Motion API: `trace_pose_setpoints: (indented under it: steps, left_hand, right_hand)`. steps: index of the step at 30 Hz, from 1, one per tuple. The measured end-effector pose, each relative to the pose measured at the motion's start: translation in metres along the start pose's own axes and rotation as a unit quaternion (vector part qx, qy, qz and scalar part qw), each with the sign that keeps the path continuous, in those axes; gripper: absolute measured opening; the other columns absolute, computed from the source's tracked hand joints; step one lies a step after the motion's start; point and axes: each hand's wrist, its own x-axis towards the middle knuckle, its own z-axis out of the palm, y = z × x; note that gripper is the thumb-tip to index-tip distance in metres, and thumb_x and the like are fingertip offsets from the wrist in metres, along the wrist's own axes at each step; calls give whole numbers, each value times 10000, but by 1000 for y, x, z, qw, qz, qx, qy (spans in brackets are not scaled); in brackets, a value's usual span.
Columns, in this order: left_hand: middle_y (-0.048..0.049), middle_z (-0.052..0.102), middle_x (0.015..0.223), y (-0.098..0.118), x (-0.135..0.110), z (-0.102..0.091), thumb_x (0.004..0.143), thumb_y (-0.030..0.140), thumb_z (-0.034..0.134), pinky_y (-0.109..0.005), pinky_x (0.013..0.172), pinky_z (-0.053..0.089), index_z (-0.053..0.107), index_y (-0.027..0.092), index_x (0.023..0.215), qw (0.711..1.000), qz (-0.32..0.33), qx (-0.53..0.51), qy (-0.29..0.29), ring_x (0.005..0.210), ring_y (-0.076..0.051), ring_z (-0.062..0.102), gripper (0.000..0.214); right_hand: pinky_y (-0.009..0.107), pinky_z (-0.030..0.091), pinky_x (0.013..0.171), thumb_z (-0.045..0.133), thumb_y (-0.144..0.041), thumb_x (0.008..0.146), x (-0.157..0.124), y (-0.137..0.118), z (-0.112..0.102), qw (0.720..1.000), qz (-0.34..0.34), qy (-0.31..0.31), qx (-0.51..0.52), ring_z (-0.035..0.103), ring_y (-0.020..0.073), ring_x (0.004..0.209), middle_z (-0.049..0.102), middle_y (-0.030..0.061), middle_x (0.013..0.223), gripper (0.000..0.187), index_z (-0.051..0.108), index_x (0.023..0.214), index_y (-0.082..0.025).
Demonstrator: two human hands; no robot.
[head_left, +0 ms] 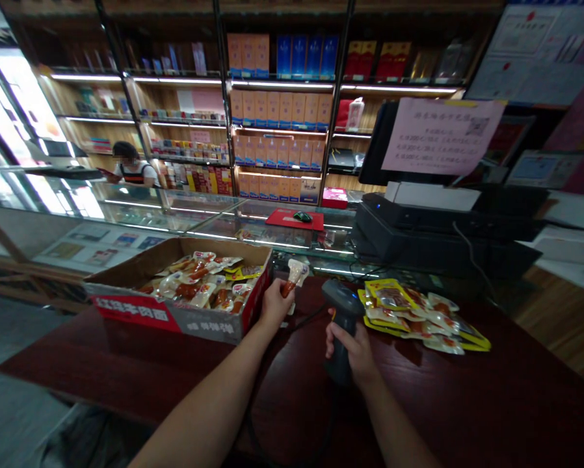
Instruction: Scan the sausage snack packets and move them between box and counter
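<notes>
Forearms (199, 403) out over the counter (101, 351), sausage packet (294, 276) up beside the barcode scanner (339, 305)!

And look at that left hand (275, 305), just off the right corner of the cardboard box (175, 318), fingers (277, 302) clenched around the packet's lower end, its pale top standing tall. The right hand (350, 351) has its fingers (343, 341) wrapped tight round the scanner's handle, the nose angled toward that packet, the black cable (292, 331) looping down past the left wrist. Inside the box, a heap of packets (199, 286); to the right of the box, a pile of yellow-edged sachets (413, 315) on the counter. Beyond the box runs a glass display case (175, 208), with a person (133, 166) behind it.
</notes>
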Motion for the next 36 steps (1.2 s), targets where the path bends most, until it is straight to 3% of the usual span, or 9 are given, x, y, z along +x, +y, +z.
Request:
trace_pose_setpoints:
  steps: [7, 14, 26, 32, 36]
  left_hand:
    - [10, 635, 715, 9, -2, -4, 699, 222, 580, -212, 636, 430, 578, 169, 806, 1000, 12, -5, -6, 665, -120, 595, 119]
    - [20, 622, 686, 2, -3, -1, 687, 225, 595, -206, 627, 423, 570, 171, 798, 1000, 20, 24, -2, 656, -117, 591, 126]
    - [-4, 648, 734, 4, -5, -1, 689, 243, 591, -215, 632, 430, 587, 166, 818, 1000, -2, 4, -14, 669, -126, 607, 150]
    - [-6, 636, 684, 29, -8, 6, 693, 284, 597, -214, 594, 409, 588, 163, 747, 999, -10, 3, -41, 623, -124, 588, 133]
    - [-13, 629, 639, 62, -9, 29, 650, 302, 638, -208, 543, 367, 585, 157, 652, 994, -41, 27, -102, 592, -122, 570, 154]
  right_hand:
    - [222, 446, 352, 718, -387, 657, 0, 1, 0, 1000, 3, 16, -17, 484, 89, 360, 540, -73, 518, 394, 525, 928, -177]
    - [216, 448, 359, 715, -374, 663, -1, 0, 1, 1000, 7, 13, -9, 483, 84, 365, 541, -77, 519, 360, 516, 900, -188]
    - [218, 438, 340, 719, -382, 641, 2, -1, 1, 999, 14, 26, -18, 481, 91, 346, 545, -75, 500, 457, 524, 988, -159]
    - [223, 442, 332, 722, -376, 635, 0, -20, -7, 998, 31, 57, -20, 481, 96, 344, 553, -71, 495, 449, 522, 974, -159]
    - [219, 450, 347, 740, -378, 620, -6, -41, -22, 997, 12, 76, -14, 480, 91, 355, 553, -72, 498, 473, 530, 984, -160]
